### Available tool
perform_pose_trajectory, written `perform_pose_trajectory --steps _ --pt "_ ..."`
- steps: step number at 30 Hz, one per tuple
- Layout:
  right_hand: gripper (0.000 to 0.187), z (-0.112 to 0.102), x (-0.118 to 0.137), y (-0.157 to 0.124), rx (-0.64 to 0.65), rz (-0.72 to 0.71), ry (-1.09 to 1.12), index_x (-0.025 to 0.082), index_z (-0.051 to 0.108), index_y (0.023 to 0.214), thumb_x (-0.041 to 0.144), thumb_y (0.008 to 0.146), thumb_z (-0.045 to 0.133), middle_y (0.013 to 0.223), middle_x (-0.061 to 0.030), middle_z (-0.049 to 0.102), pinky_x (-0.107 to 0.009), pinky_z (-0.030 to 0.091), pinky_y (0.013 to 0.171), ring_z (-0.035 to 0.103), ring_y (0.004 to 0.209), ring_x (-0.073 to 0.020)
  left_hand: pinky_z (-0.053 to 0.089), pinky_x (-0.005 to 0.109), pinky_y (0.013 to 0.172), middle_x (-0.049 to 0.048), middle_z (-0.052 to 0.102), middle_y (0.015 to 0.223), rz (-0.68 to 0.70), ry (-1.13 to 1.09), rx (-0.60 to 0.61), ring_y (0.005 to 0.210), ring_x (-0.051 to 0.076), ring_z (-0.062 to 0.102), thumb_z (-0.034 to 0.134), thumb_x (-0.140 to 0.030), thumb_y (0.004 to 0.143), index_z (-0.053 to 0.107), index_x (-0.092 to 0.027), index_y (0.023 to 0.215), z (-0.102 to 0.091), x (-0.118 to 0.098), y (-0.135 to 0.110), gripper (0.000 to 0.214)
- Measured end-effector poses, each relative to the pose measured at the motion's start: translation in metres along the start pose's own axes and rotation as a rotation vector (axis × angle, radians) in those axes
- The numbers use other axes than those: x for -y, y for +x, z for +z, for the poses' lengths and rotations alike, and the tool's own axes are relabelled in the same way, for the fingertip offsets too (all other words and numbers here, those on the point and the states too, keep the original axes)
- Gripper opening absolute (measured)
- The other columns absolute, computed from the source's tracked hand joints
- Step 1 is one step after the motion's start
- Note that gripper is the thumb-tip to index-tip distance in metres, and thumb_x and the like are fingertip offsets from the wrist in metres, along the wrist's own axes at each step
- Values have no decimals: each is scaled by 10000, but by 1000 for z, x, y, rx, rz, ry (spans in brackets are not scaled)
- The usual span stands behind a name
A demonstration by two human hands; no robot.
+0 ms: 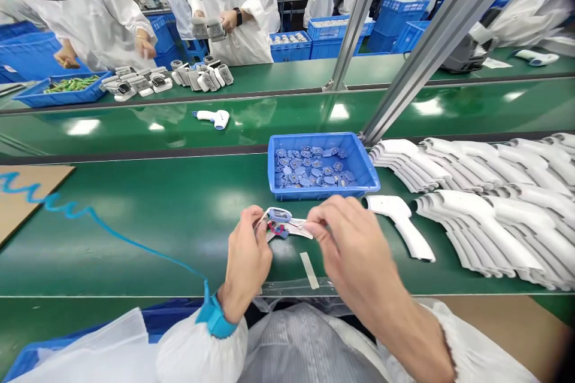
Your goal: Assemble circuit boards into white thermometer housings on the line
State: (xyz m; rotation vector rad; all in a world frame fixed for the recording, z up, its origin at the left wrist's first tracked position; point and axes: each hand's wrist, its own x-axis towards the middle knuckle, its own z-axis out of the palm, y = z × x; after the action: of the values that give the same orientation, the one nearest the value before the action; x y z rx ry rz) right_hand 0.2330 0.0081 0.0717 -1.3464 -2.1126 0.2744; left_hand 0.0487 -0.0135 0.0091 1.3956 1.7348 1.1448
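Head view: well to the left of the blue tray (323,194), a blue cord (139,242) was stretched across the green bench (171,203) to a wristband (218,316), coiled in part, probably so that reach would not be limited. Just in front of the tray, an open white housing (297,227) was gripped between the thumb and fingers of the left hand (249,251), apparently so that the display (279,214) and red wires (278,229) were kept exposed. A pale strip (309,270) was placed farther in front of the tray, within easy reach. The right hand (353,239) was held at the housing's right end, presumably for fine finger work. To the right of the tray, one white shell (399,224) was set apart, and nested shells (494,221) were packed in rows, likely to save room. The cord's far end was cut off by the frame; the housing's left side was covered by fingers; the small blue parts (309,167) in the tray were heaped too closely to be counted; whether the right fingertips were closed on a thin wire or the housing's edge, or merely touching, could not be told; and the rows were cropped at the right.
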Motion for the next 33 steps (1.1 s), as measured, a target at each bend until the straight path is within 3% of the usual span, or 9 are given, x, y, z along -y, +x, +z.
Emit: perform_pose_trajectory --steps 3,7,10,15,20,23,27,31,33 --pt "292 -7 -17 -4 -6 153 36 217 611 789 374 1002 487 807 -17 644 -310 394 670 549 734 -167 473 319 824 82 713 1079 -126 -130 45 964 229 670 567 -274 943 559 -206 1189 -3 15 4 256" --pt "254 8 -32 -12 129 327 281 237 692 906 386 991 505 916 -23 693 -281 432 615 609 783 -163 471 307 886 78 701 1115 -155 -242 246 999 213 648 503 -353 990 633 -190 1153 -4 20 4 265" --pt "249 23 -27 -10 195 315 402 264 728 1036 368 998 505 1059 -34 704 -270 454 646 637 933 -176 472 288 876 64 684 1131 -121 -250 315 998 197 629 484 -362 1006 626 -202 1170 0 14 0 270" --pt "172 31 -24 -2 299 265 296 262 737 864 311 955 600 902 4 697 -280 432 679 617 842 -159 487 281 843 42 661 1065 -111 -213 337 913 172 610 446 -374 1021 613 -218 1157 5 12 -7 266" --pt "218 39 -27 -8 329 242 106 215 664 806 258 983 543 836 -3 663 -301 397 686 590 792 -162 476 300 895 57 655 1177 -174 -346 563 1073 219 599 611 -441 938 570 -233 1244 4 7 -12 373" --pt "236 37 -16 -11 286 159 27 207 639 801 244 995 509 835 -16 654 -317 360 676 575 785 -174 442 290 761 32 680 1028 -128 -132 510 899 198 604 705 -408 874 563 -233 1162 11 -1 -14 366" --pt "352 11 -9 -5 135 79 -61 212 642 796 330 1031 408 803 -33 641 -337 332 660 554 735 -180 398 298 709 21 670 879 -36 59 382 785 187 579 630 -324 914 601 -218 984 20 -1 -10 130" --pt "364 -2 -52 -13 78 338 -163 215 629 765 438 993 454 768 -33 634 -322 342 622 556 679 -183 444 285 697 69 704 989 -195 -134 376 844 200 638 638 -390 904 629 -192 1090 14 9 1 271" --pt "393 5 -82 -30 166 404 -287 208 584 691 428 981 435 749 -50 635 -330 319 607 567 671 -202 436 266 631 91 711 943 -322 -297 425 776 191 645 639 -442 897 628 -154 1116 9 11 6 361"
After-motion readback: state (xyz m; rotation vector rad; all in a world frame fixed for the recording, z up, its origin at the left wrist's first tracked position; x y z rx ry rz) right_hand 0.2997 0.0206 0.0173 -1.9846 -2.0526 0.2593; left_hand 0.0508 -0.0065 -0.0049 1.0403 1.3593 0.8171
